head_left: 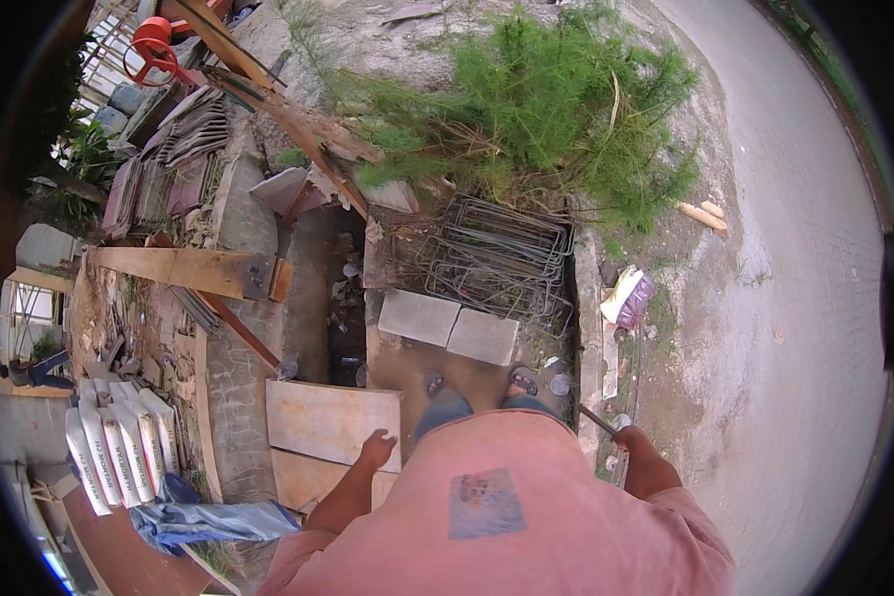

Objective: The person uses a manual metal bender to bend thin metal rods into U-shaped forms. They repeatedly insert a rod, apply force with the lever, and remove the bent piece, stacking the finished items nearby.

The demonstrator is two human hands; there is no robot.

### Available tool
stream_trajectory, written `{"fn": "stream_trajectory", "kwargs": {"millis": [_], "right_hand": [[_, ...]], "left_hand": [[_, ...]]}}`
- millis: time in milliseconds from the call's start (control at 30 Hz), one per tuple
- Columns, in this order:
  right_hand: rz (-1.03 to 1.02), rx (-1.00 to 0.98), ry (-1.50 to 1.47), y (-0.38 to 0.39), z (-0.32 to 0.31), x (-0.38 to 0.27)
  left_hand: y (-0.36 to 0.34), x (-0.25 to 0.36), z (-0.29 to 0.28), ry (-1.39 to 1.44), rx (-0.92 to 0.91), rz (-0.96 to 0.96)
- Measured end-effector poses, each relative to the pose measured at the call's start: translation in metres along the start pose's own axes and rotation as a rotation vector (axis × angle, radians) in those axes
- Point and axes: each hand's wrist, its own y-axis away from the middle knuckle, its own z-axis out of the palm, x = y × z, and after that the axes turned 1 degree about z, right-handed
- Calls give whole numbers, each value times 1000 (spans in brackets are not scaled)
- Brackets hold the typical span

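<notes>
Gripped in the right hand [636,443], fingers closed around it: 1 rod [596,419], slanting forward and left to the concrete wall [590,333]. Seen at the board [328,417]: the left hand [376,449], fingers loosely curled, nothing visible in hold; contact with the board not possible to tell from this angle. Noted just ahead of the feet [434,384]: 2 grey slabs [419,316], lying end to end. Found directly beyond: a jumbled pile of bent steel frames [507,248], then a green bush [556,109]. Recorded at far left: white sacks [119,447], stacked near a blue tarp [209,519]. Recorded right of the wall: 1 purple-and-white bag [628,298].
</notes>
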Motion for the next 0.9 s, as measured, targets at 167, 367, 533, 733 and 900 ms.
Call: {"fn": "stream_trajectory", "kwargs": {"millis": [167, 367, 533, 733, 900], "right_hand": [[-70, 121, 200, 4, -100, -122], [-519, 535, 55, 103, -157, -296], [-1081, 772, -213, 221, -135, -433], [-1466, 504, -368, 349, -99, -570], [-1473, 299, -264, 423, -64, -643]], "left_hand": [[120, -175, 63, -65, -575, -406], [87, -182, 20, 725, 158, -568], [42, -131, -41, 698, 460, -114], [38, -181, -67, 747, 475, -146], [48, -306, 26, 1267, 692, -654]]}}
